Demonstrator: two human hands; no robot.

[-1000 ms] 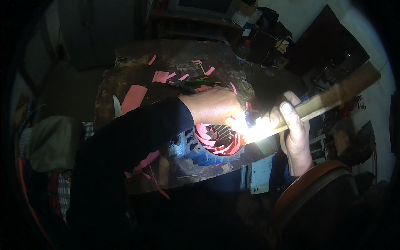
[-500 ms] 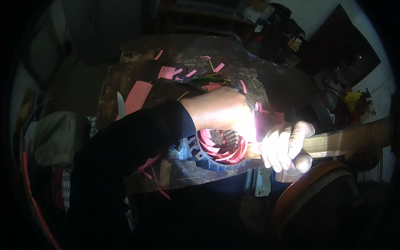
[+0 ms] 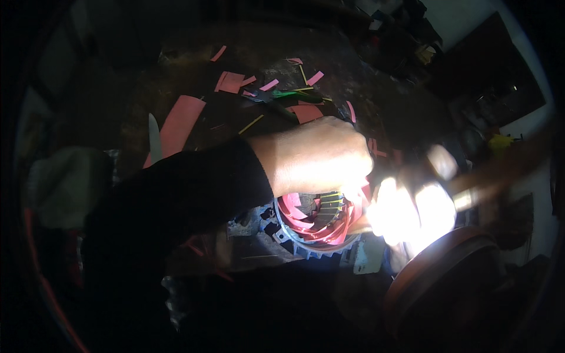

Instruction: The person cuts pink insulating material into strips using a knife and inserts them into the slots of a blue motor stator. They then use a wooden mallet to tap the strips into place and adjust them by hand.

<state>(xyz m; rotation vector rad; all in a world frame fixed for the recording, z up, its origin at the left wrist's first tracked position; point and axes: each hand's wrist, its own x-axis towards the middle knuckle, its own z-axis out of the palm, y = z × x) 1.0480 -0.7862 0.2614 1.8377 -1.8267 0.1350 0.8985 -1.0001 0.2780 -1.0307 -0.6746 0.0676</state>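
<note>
My left hand pressed on the motor core at the bench's near edge, grip hidden | right hand closed on wooden stick, lying rightward, tip just beside core.

Centre frame crowded: left hand sits over the round blue stator, right hand with wooden handle blocks its right side. Upper tabletop littered with pink paper strips, otherwise passable. Round brown rim closes off lower right. Lower left too dark to judge.
</note>
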